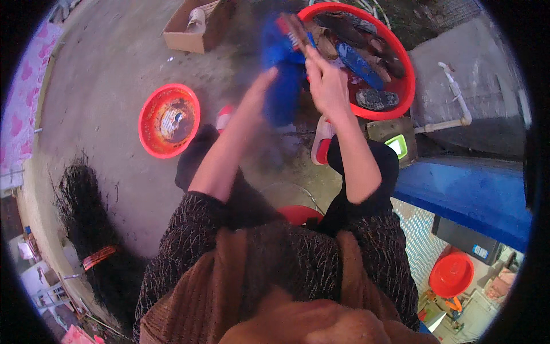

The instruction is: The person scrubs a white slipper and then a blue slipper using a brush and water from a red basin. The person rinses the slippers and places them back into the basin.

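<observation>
My left hand grips a blue piece of footwear, blurred by motion; it seems to be a slipper. In my right hand is a scrubbing brush with a brown back, its bristles turned toward the blue footwear. I cannot tell whether they touch. Close beyond my right hand stands a large red plastic tub with wet footwear inside. Among it are a blue slipper and a dark grey slipper or sole.
A smaller red basin with murky water stands on the concrete floor at left. Beyond it is a cardboard box holding a pale shoe. A green dish lies by my right knee, near a white pipe. A dark twig broom lies left.
</observation>
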A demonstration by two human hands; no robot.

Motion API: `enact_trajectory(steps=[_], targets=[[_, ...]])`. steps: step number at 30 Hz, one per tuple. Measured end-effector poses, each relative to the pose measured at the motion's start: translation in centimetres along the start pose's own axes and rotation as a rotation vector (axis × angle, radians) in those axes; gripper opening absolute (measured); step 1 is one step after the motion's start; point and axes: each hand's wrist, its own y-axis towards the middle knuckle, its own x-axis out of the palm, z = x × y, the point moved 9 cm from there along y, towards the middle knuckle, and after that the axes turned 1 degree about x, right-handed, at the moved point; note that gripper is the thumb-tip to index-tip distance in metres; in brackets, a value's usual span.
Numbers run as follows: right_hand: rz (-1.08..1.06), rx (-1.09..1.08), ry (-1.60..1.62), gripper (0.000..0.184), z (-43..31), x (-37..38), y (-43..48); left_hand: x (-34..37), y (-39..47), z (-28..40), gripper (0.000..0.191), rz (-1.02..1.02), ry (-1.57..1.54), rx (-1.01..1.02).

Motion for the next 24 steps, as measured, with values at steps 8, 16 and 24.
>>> enact_trajectory(steps=[8, 16, 24], targets=[[0.083, 0.282, 0.18, 0.043, 6.1, -1.9, -0.4, 1.1, -0.7, -1.3, 0.071, -0.039, 0.015, -0.071], [0.466, 0.396, 0.61, 0.036, 15.2, -9.1, -0.8, 0.7, 12.1, -5.7, 0.062, -0.127, -0.106, -0.166], [0.42, 0.489, 0.685, 0.04, 16.7, -8.2, -1.8, 3.5, 25.5, -12.4, 0.099, 0.328, 1.144, 0.002]])
